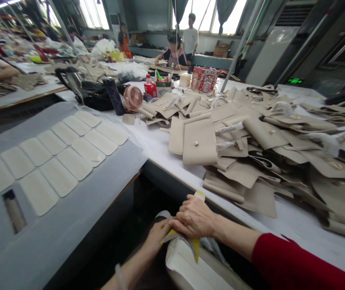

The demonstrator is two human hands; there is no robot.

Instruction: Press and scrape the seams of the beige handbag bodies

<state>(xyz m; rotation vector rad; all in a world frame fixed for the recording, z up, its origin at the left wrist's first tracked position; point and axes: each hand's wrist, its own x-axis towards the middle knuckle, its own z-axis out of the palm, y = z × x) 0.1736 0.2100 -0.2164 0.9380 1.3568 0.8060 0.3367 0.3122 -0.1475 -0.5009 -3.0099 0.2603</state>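
**Head camera: both hands meet on a yellow strip below the table edge**

My right hand (pixel 194 219) is on top, fingers curled down tight over the yellow strip (pixel 195 246). One end pokes up past my knuckles and the other hangs below my palm. My left hand (pixel 156 237) comes in from underneath, thumb lying against the strip. Its fingertips are tucked under the right hand, so I cannot tell how they are set.

Just beneath both hands is a cream bag piece (pixel 187 268), low in my lap and touching the strip. All of this sits in front of the white table (pixel 172 161), just off its near edge.

Up on that table is a big heap of beige leather flaps (pixel 251 149), overlapping every which way, some with small metal studs. To my left, a grey sheet (pixel 78 217) carries rows of cream rounded pads (pixel 69 163). Further back stand a pink mini fan (pixel 134 98), a red-capped bottle (pixel 150 88) and a patterned box (pixel 204 79). People are working at the far tables.
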